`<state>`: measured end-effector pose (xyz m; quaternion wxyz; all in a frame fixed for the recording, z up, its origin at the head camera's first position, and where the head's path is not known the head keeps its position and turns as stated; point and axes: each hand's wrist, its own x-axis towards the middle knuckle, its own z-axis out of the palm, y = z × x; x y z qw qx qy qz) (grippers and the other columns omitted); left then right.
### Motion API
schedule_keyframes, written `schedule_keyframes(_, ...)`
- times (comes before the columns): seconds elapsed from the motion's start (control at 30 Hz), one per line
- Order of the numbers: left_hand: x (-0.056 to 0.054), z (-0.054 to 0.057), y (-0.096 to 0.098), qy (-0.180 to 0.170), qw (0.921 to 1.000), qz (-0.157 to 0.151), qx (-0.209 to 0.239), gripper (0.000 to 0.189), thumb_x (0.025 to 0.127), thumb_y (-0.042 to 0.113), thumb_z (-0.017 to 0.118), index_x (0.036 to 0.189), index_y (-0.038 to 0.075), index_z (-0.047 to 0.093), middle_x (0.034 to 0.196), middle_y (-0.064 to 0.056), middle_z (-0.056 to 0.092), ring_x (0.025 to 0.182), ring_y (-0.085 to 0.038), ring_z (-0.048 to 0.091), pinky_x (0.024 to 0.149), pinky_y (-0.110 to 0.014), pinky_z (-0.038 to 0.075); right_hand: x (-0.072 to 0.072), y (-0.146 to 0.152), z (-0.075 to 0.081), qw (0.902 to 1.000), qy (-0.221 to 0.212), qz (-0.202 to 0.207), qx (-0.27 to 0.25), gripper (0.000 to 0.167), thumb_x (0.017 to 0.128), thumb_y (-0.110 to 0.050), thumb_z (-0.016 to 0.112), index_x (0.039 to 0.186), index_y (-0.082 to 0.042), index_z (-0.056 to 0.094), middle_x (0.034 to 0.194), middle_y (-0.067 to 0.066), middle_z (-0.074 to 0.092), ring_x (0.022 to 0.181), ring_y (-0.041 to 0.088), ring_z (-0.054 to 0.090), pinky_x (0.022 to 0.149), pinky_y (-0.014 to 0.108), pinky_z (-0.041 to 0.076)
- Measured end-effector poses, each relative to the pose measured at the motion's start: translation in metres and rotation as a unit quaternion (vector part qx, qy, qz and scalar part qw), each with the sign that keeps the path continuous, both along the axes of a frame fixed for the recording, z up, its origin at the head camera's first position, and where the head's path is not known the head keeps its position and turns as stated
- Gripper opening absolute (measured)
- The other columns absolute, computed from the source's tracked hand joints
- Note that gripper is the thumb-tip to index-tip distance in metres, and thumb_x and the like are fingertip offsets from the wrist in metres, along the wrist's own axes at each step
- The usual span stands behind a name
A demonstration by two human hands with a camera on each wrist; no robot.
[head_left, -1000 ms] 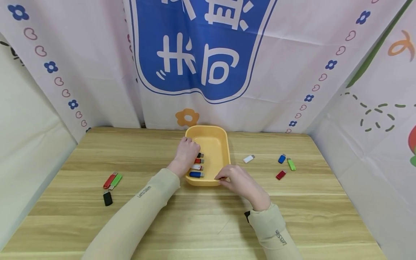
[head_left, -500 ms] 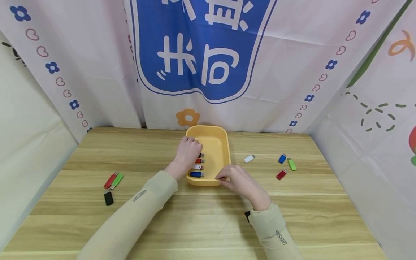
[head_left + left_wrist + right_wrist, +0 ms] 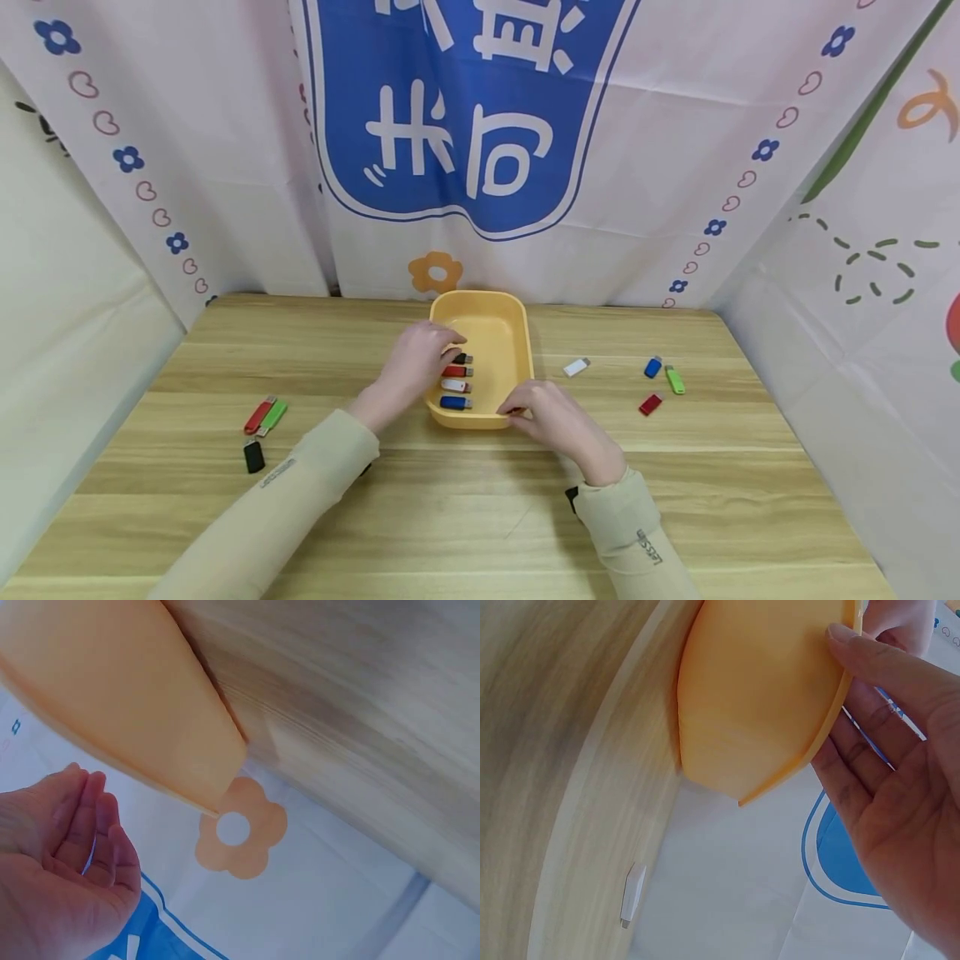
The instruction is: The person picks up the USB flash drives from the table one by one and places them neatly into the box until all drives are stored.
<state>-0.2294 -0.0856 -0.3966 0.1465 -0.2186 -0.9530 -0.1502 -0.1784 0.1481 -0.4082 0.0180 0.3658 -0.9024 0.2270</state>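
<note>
A yellow tray stands at the back middle of the table. Along its left side lie USB sticks in a column: black, red, white and blue, metal plugs to the right. My left hand hovers over the left rim, fingertips close to the black stick. In the left wrist view its fingers curve loosely, holding nothing. My right hand pinches the tray's near right corner, thumb outside the rim and fingers inside.
Right of the tray lie white, blue, green and red USB sticks. Further left are red, green and black ones. A printed curtain hangs behind the table.
My left hand has drawn back to the left and its fingers have spread, showing more of the sticks in the tray. The right hand keeps its place on the rim.
</note>
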Motion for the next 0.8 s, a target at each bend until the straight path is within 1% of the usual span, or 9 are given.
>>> schedule_keyframes(0.1,0.009,0.003,-0.01,-0.022,0.9992,-0.019,0.028,0.017,0.091,0.017,0.073,0.107,0.011,0.077,0.106,-0.005,0.077,0.099,-0.024,0.07,0.088,-0.041,0.057,0.0,-0.001,-0.001,1.0,-0.004,-0.003,0.0,0.012,0.086,-0.005,0.076,0.095,-0.012,0.08,0.096,0.001,0.078,0.092,0.017,0.072,0.081,0.031,0.059)
schedule_keyframes(0.17,0.015,0.004,-0.02,-0.029,0.9978,-0.038,0.045,0.018,0.091,0.014,0.073,0.108,0.011,0.077,0.106,-0.005,0.076,0.098,-0.023,0.069,0.086,-0.04,0.058,0.0,-0.001,-0.001,0.9999,-0.008,-0.006,-0.001,0.012,0.086,-0.005,0.076,0.095,-0.012,0.08,0.096,0.001,0.078,0.092,0.017,0.072,0.081,0.03,0.059)
schedule_keyframes(0.3,0.027,0.006,-0.049,-0.033,0.9936,-0.069,0.083,0.02,0.09,0.008,0.072,0.11,0.01,0.076,0.109,-0.008,0.076,0.101,-0.024,0.07,0.086,-0.04,0.059,0.0,-0.001,-0.002,1.0,-0.005,-0.007,-0.003,0.012,0.085,-0.005,0.076,0.095,-0.012,0.08,0.096,0.001,0.078,0.092,0.017,0.072,0.081,0.03,0.059)
schedule_keyframes(0.37,0.032,0.007,-0.066,-0.033,0.9917,-0.075,0.099,0.021,0.09,0.006,0.071,0.111,0.009,0.075,0.111,-0.009,0.076,0.102,-0.025,0.071,0.087,-0.041,0.059,0.0,-0.001,-0.003,1.0,-0.001,-0.006,-0.003,0.012,0.085,-0.005,0.077,0.095,-0.011,0.08,0.096,0.001,0.078,0.092,0.017,0.072,0.081,0.03,0.059)
schedule_keyframes(0.5,0.039,0.009,-0.097,-0.051,0.9907,-0.063,0.109,0.022,0.092,0.004,0.069,0.113,0.008,0.074,0.113,-0.01,0.075,0.101,-0.026,0.072,0.084,-0.041,0.06,0.0,-0.001,-0.002,1.0,-0.004,-0.007,-0.003,0.012,0.085,-0.006,0.077,0.095,-0.011,0.08,0.096,0.001,0.078,0.092,0.017,0.072,0.081,0.03,0.059)
schedule_keyframes(0.6,0.045,0.011,-0.117,-0.059,0.9913,-0.05,0.107,0.022,0.093,0.006,0.068,0.114,0.009,0.074,0.114,-0.01,0.075,0.097,-0.025,0.072,0.078,-0.038,0.06,0.0,-0.001,-0.001,0.9999,-0.011,-0.011,-0.001,0.012,0.086,-0.006,0.076,0.096,-0.012,0.079,0.097,0.001,0.078,0.093,0.017,0.072,0.082,0.031,0.059)
schedule_keyframes(0.73,0.053,0.013,-0.14,-0.053,0.993,-0.037,0.098,0.023,0.093,0.007,0.068,0.115,0.012,0.074,0.113,-0.008,0.075,0.091,-0.02,0.072,0.072,-0.03,0.059,0.0,-0.001,0.0,0.9998,-0.015,-0.014,0.0,0.013,0.086,-0.005,0.076,0.097,-0.011,0.079,0.097,0.001,0.078,0.094,0.017,0.072,0.083,0.032,0.059)
schedule_keyframes(0.8,0.056,0.013,-0.151,-0.052,0.9935,-0.033,0.096,0.023,0.093,0.005,0.067,0.114,0.012,0.074,0.112,-0.008,0.076,0.09,-0.02,0.072,0.071,-0.027,0.058,0.0,-0.001,0.0,0.9998,-0.015,-0.013,-0.001,0.013,0.086,-0.005,0.076,0.097,-0.011,0.079,0.097,0.001,0.078,0.094,0.017,0.072,0.083,0.032,0.059)
